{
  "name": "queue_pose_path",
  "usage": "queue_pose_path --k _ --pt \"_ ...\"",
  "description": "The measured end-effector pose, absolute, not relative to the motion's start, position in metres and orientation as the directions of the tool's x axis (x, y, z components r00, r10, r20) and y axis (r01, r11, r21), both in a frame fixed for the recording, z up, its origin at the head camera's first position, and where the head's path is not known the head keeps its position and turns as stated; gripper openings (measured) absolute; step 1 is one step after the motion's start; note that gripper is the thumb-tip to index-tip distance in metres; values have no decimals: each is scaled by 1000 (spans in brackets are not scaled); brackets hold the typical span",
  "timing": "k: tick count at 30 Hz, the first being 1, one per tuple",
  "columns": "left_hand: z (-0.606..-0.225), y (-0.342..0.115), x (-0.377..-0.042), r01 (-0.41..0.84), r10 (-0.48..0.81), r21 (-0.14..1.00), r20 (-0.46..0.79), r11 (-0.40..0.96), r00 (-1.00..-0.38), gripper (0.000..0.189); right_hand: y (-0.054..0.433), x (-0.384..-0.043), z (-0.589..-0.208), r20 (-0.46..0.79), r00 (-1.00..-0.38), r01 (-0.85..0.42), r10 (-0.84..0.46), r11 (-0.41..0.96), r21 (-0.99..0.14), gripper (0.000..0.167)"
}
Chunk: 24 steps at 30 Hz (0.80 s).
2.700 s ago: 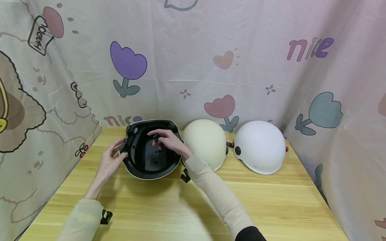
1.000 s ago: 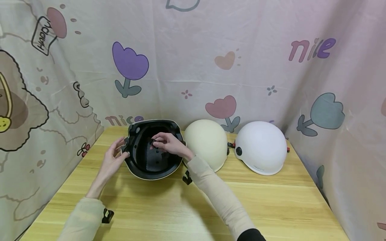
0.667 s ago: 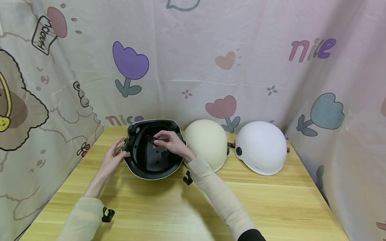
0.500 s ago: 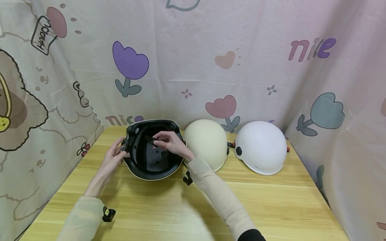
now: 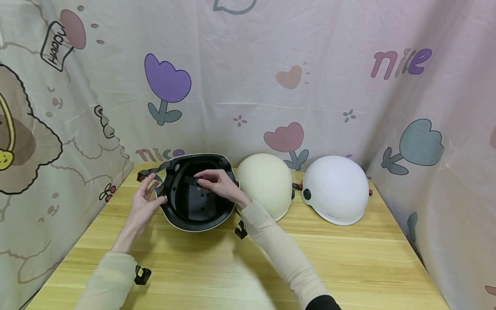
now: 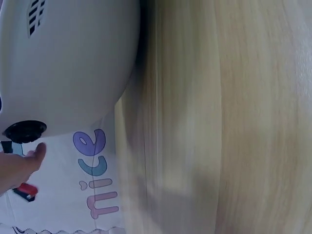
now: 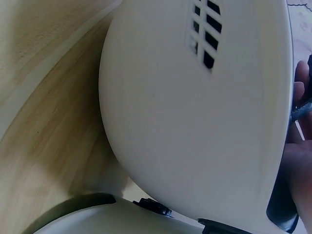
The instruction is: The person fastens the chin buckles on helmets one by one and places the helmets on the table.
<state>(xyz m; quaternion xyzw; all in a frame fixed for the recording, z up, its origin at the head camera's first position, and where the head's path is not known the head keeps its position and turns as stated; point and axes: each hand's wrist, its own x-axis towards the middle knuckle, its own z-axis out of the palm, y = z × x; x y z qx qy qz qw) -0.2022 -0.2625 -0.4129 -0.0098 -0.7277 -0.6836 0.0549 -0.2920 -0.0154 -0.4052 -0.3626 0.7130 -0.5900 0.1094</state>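
Note:
A helmet lies upside down at the table's back left, its black padded inside facing up. In the head view my right hand is over this hollow, pinching the black end of a chin strap between thumb and fingers. My left hand is at the left rim, with the thumb touching the rim and the fingers extended beside the other strap. That strap's red-and-black buckle sticks out past the fingertips. In the left wrist view the pale shell hides most of the left hand.
A cream helmet stands dome up right beside the upturned one. Further right is a white helmet, also dome up, with straps at its sides. The wooden table ends at a printed cloth backdrop.
The left strap and its red buckle have swung out to the left, beyond the left fingers. The right hand has moved slightly, and more of the black strap end shows. The helmet stays in place.

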Motion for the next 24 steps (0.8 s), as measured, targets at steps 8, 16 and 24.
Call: queue_pose_path --k 8,16,24 --pt "-403 -249 -205 198 -228 969 161 -150 -960 80 -15 -292 -407 275 -730 -379 -626 36 -925 27" --pt "-400 -235 -222 478 -658 830 191 -288 -728 25 -13 -292 -411 280 -739 -365 -612 15 -931 26" --pt "-390 -235 -223 515 -707 820 210 -249 -675 35 -14 -293 -413 288 -741 -367 -607 6 -930 25"
